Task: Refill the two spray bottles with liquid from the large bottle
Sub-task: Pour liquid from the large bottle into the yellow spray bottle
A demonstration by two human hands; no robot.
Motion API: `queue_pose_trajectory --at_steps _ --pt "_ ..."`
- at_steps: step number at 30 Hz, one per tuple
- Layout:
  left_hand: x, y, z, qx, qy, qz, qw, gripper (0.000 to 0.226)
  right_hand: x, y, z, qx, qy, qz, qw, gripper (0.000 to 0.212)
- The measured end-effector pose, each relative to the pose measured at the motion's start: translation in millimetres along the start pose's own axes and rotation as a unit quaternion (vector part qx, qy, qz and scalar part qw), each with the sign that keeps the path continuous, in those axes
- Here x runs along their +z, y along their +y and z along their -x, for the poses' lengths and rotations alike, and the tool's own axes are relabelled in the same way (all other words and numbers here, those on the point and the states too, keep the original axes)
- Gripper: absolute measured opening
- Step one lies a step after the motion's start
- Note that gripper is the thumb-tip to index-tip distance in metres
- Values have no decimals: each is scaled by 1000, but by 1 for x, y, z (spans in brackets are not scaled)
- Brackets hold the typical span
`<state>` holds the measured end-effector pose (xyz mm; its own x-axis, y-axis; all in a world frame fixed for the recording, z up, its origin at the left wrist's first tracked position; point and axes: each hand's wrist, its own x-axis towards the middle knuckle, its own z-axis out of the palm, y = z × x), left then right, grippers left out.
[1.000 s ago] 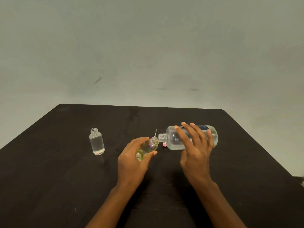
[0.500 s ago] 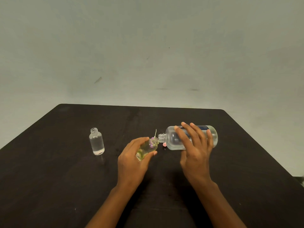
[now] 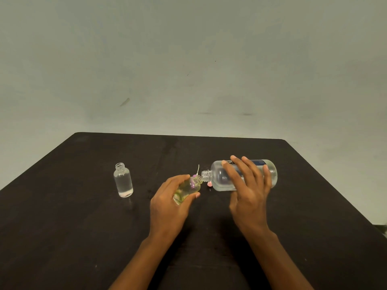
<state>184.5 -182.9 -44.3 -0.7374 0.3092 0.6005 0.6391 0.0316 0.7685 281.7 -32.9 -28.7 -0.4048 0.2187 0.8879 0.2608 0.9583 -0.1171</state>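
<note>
My right hand [image 3: 249,189] grips the large clear bottle [image 3: 222,176], tipped on its side above the table with its uncapped neck pointing left. My left hand [image 3: 169,204] holds a small spray bottle [image 3: 188,188] with yellowish liquid, tilted so its mouth meets the large bottle's neck. A second small bottle [image 3: 123,181], clear, uncapped and partly filled, stands upright to the left, apart from both hands.
All of this is over a dark table [image 3: 62,237] against a pale wall. A small pink piece [image 3: 209,184] lies under the large bottle's neck. A thin white tube [image 3: 198,169] sticks up behind the small bottle's mouth.
</note>
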Motion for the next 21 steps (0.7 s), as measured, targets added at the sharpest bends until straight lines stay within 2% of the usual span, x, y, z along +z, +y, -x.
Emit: queue_pose_trajectory --at_steps 21 --pt "0 -1 0 4 -2 -6 1000 45 0 1 -1 -3 -3 9 1000 62"
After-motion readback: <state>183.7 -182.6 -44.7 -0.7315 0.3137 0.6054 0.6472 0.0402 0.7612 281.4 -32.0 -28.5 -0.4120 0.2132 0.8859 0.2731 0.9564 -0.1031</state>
